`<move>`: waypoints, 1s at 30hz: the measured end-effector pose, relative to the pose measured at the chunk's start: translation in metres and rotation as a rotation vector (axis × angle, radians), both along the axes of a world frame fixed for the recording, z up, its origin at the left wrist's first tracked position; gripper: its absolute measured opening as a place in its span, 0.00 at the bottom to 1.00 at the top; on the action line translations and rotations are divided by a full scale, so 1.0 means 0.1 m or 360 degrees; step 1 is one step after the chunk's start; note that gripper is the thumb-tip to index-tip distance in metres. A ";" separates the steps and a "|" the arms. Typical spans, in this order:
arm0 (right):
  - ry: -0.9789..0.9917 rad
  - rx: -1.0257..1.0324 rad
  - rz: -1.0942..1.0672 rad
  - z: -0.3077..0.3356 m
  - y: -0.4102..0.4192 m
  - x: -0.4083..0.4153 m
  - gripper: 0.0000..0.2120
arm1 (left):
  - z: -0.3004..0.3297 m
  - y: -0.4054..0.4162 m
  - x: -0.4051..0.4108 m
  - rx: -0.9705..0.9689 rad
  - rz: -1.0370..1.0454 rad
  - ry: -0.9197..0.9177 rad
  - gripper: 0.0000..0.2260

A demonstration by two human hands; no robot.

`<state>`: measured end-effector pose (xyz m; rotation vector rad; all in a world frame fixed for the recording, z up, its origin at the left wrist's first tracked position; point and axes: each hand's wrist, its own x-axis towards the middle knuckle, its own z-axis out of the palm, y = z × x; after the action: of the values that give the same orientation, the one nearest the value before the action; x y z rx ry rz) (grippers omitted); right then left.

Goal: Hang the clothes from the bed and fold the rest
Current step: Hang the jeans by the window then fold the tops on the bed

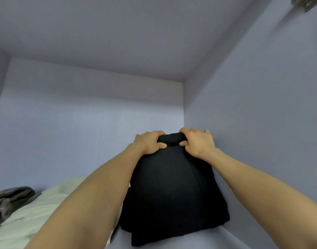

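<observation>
Both hands grip far end of folded black garment (172, 186) on wardrobe shelf (199, 239), right corner: left hand (148, 142) and right hand (199, 142) curled over it. Pale green cloth (28, 212) beside, left.

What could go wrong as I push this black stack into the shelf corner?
Both the left hand and right hand grip only the far edge of the black stack, so pushing may bunch the folds. Its near edge looks close to the shelf front, so it might slide off if let go early. The pale garment lies right beside it and could get dragged or rumpled.
</observation>
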<state>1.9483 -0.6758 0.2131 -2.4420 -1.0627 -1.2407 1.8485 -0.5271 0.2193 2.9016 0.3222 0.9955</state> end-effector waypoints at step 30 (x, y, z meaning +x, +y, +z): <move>0.1153 -0.1025 0.0027 -1.29 -0.39 -0.37 0.33 | -1.39 -0.05 -0.26 0.0356 0.0073 0.0934 0.41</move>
<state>1.9113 -0.7153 0.0841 -2.9172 -1.3516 0.0912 1.8228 -0.5321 0.0805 3.3509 0.3163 0.1613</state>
